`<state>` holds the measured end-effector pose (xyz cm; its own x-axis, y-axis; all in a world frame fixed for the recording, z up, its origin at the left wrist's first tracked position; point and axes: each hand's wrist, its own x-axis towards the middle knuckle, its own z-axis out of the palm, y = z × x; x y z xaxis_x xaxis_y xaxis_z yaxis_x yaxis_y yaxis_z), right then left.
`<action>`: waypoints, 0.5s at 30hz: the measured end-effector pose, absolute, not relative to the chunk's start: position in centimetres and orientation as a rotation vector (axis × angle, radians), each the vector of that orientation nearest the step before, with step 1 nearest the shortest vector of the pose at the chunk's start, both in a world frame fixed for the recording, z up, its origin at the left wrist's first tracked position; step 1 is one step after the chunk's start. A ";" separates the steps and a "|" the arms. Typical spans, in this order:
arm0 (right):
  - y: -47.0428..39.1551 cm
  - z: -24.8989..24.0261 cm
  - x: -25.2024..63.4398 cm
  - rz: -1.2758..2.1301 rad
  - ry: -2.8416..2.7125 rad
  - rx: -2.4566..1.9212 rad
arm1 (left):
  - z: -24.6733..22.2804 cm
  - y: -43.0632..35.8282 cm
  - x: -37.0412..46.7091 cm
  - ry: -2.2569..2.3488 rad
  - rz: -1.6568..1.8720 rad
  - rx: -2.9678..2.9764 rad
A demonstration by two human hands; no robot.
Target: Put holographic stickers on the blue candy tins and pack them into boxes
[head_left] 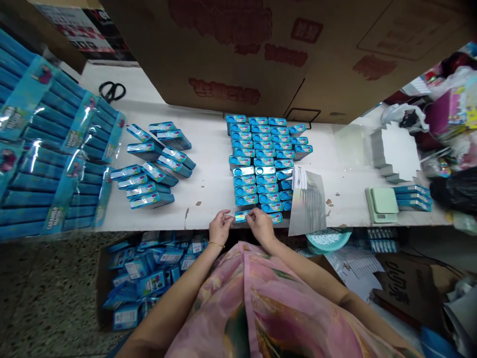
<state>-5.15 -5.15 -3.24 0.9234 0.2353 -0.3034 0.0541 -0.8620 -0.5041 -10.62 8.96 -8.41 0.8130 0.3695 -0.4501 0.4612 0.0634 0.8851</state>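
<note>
A small blue box (241, 216) stands at the table's front edge, with a shiny patch on its top. Beside its left end is my left hand (220, 228), fingers loosely bent and a little apart, with nothing visible in them. My right hand (261, 226) has its fingertips pressed together at the box's right end; whatever they pinch is too small to make out. Behind both hands, matching blue boxes (264, 161) stand in close rows. Right of the rows lies a silvery sheet (308, 204) with white strips (299, 177) at its top left.
Loose blue boxes (151, 186) and plastic-wrapped packs (55, 164) fill the left, with black scissors (112, 92) behind. A large carton (231, 54) stands at the back. To the right are a pale green scale (382, 205) and white card stacks (398, 149). Below sits a turquoise basin (345, 239).
</note>
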 end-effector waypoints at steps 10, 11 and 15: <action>-7.1 -1.5 -5.6 0.634 -1.035 -2.823 | -6.7 9.4 -9.9 0.715 0.058 1.838; -7.5 -1.3 -5.2 0.615 -1.021 -2.796 | -5.6 9.1 -8.8 0.656 0.087 1.856; -11.8 -0.2 -0.9 0.255 -0.661 -2.697 | -1.9 5.7 -2.1 0.292 0.125 1.924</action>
<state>-0.85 -11.77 -0.21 0.8748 0.4762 -0.0894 0.4129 -0.8292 -0.3767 -2.11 5.67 -1.85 0.9637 0.2619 -0.0526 0.1430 -0.3394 0.9297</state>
